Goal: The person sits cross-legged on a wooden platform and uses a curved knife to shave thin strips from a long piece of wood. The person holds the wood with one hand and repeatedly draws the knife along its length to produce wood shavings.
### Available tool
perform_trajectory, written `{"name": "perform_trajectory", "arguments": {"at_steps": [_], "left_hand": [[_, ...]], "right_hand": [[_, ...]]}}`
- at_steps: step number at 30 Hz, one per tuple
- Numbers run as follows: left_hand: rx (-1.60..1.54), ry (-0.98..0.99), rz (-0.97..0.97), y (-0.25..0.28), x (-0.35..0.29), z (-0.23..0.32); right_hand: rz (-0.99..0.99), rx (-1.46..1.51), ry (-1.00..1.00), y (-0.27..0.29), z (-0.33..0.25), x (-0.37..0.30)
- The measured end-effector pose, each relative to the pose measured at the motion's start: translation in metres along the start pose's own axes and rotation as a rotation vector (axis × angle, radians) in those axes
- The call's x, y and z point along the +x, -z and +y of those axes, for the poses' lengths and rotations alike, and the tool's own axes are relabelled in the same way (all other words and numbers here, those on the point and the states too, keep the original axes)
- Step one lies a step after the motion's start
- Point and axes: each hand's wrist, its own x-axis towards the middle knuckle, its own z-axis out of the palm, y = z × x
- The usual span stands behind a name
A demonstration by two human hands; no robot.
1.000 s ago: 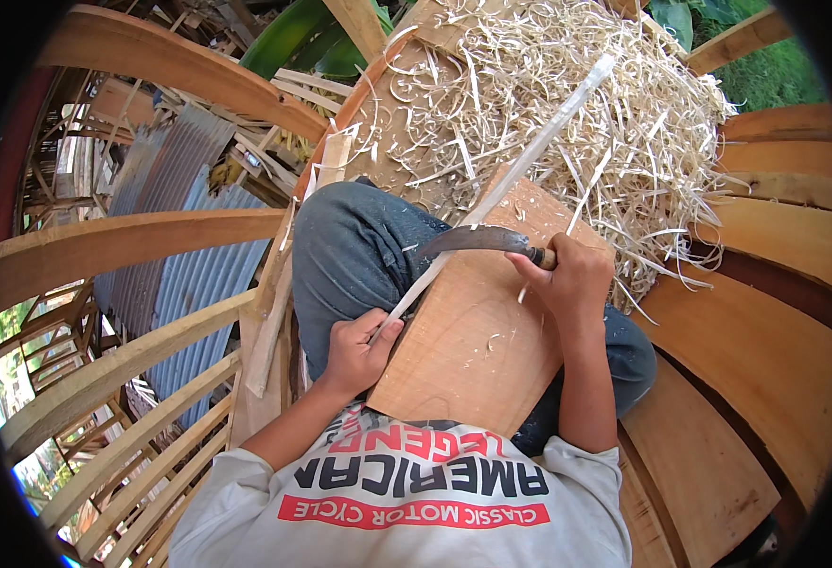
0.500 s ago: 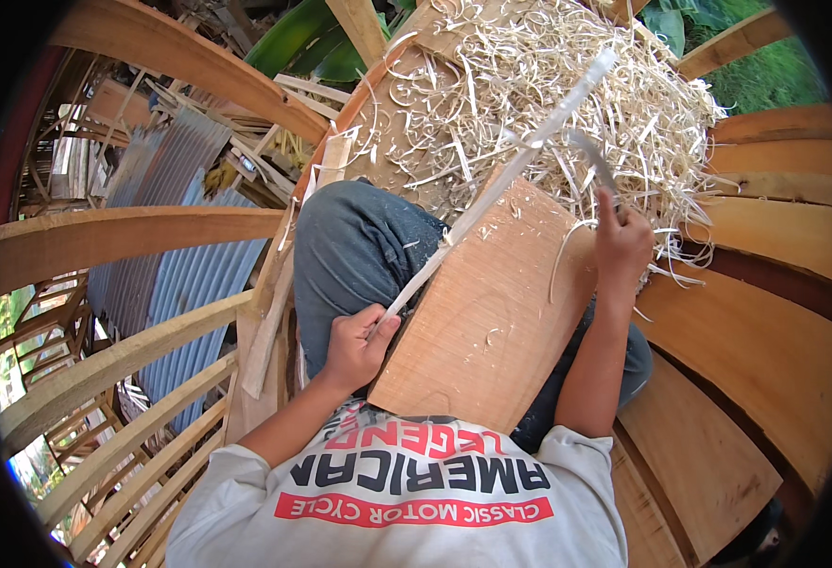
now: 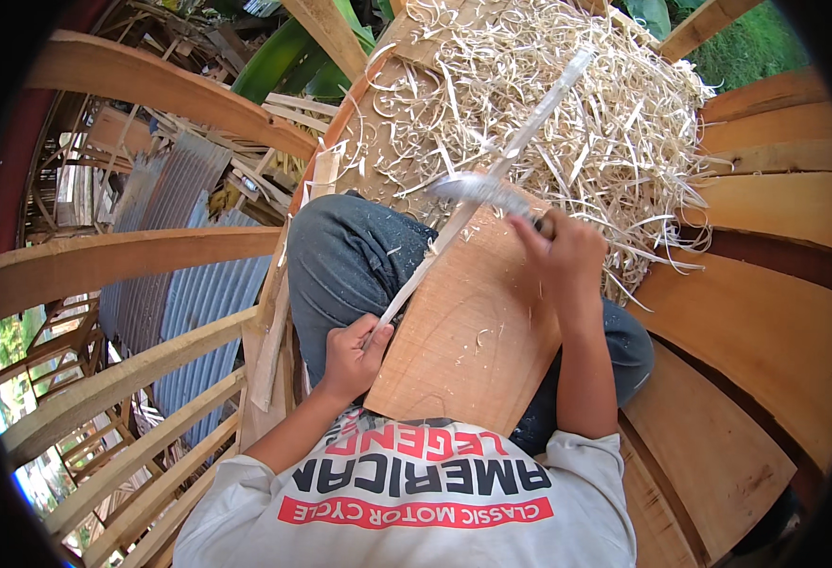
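A long pale wooden strip (image 3: pixel 492 180) runs from low left up to the far right, lying across a flat wooden board (image 3: pixel 468 322) that rests on my lap. My left hand (image 3: pixel 353 358) grips the strip's near end at the board's left edge. My right hand (image 3: pixel 560 256) is closed on the handle of a curved grey knife (image 3: pixel 473 187), and its blade lies across the strip near the board's far edge. My legs in blue jeans (image 3: pixel 350 260) are under the board.
A big heap of pale wood shavings (image 3: pixel 567 104) covers the floor beyond the board. Curved wooden planks (image 3: pixel 776 312) lie on the right, wooden rails (image 3: pixel 113 256) and grey corrugated sheets (image 3: pixel 194 303) on the left. Green leaves show at the top.
My right hand with the knife swung out to the far right, then came back down onto the strip farther up than one second ago. The left hand stayed put.
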Motion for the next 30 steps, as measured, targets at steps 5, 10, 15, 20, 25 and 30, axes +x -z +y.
{"name": "perform_trajectory", "arguments": {"at_steps": [5,10,15,20,25,30], "left_hand": [[0.018,0.013,0.016,-0.003,0.002,0.001],[0.014,-0.018,-0.009,-0.003,-0.004,0.002],[-0.03,-0.013,-0.015,-0.002,-0.003,-0.009],[-0.429,0.17,-0.124,0.009,-0.003,-0.005],[-0.479,0.253,-0.17,0.017,-0.003,-0.001],[-0.564,0.25,-0.162,0.019,-0.004,-0.006]], "right_hand": [[0.171,-0.018,-0.105,-0.002,0.023,0.038],[0.254,0.225,-0.664,0.037,0.125,0.055],[0.249,0.289,-0.401,0.024,0.093,0.034],[0.16,0.3,-0.057,0.005,0.039,0.015],[0.155,0.328,0.05,0.011,0.029,0.009],[0.04,0.343,0.112,0.018,0.02,0.001]]}}
